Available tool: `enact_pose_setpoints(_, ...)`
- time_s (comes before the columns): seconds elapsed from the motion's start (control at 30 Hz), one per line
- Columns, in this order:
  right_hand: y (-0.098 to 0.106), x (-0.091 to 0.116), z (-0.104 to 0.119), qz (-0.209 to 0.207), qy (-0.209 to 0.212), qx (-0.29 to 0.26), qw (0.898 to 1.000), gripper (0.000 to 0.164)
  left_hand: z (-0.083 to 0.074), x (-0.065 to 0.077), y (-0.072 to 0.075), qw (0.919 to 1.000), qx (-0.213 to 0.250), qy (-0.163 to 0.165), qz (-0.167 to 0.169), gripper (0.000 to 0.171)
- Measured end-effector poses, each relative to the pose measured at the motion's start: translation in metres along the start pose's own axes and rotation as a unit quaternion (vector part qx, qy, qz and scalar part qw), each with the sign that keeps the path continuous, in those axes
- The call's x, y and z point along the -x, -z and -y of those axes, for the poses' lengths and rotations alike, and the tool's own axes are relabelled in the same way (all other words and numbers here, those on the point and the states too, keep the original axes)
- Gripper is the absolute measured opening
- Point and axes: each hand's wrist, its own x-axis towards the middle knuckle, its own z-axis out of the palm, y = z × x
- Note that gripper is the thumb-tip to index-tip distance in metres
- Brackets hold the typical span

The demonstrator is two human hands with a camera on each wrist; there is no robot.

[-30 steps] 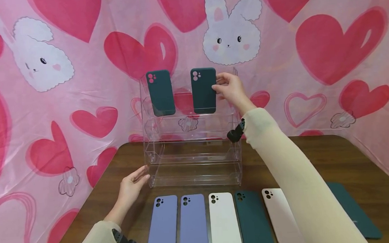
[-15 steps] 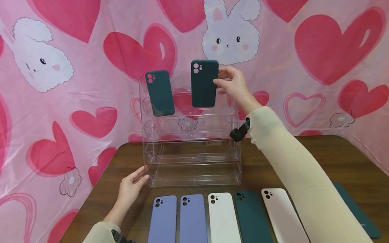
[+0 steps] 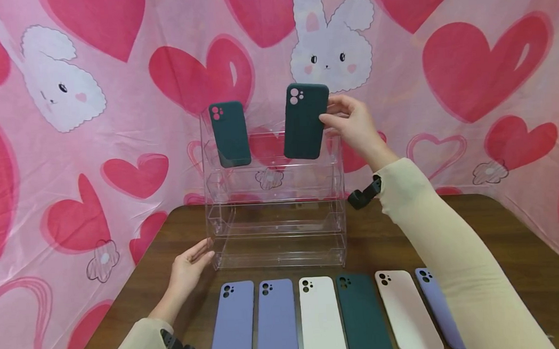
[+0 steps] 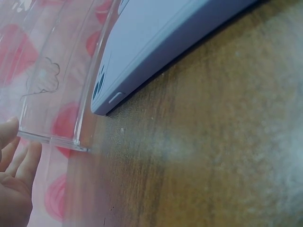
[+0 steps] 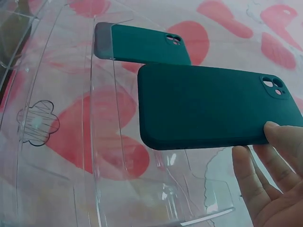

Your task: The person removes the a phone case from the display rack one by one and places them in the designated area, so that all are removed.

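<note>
My right hand [image 3: 355, 124] pinches a dark green phone case [image 3: 306, 122] by its right edge, thumb in front. In the right wrist view this case [image 5: 208, 109] hangs in front of the clear tiered display rack [image 5: 97, 156], its lower end out of the slot. A second dark green case [image 3: 230, 135] stands in the top tier at the left, its bottom behind the clear lip. At the lower left, my left hand [image 3: 189, 273] holds the side edge of the display rack [image 3: 280, 260]. In the left wrist view, thumb and fingers of that hand [image 4: 16, 184] lie around the clear panel.
Along the table front lies a row of phone cases: two purple ones [image 3: 232, 324] [image 3: 276, 321], a white one [image 3: 323, 318], a dark green one [image 3: 365, 316], a pale pink one [image 3: 408, 313] and a purple one [image 3: 436, 306] partly under the right sleeve. A pink heart-print cloth [image 3: 394, 7] hangs behind.
My right hand has lifted the dark green case out of the rack's top tier and moved it right and nearer, tilting it slightly. My left hand has stayed at the rack.
</note>
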Motion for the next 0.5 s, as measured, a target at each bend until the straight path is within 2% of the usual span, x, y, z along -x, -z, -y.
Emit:
enact_pose_setpoints(0.37, 0.03, 0.019, -0.007, -0.013, 0.012, 0.005, 1.0, 0.034, 0.001, -0.001, 0.0, 1.0, 0.001, -0.002, 0.006, 0.042)
enact_pose_setpoints(0.5, 0.043, 0.027, -0.011, -0.015, 0.012, -0.033, 0.999, 0.031, 0.002, -0.002, 0.0, 1.0, 0.005, -0.006, 0.005, 0.042)
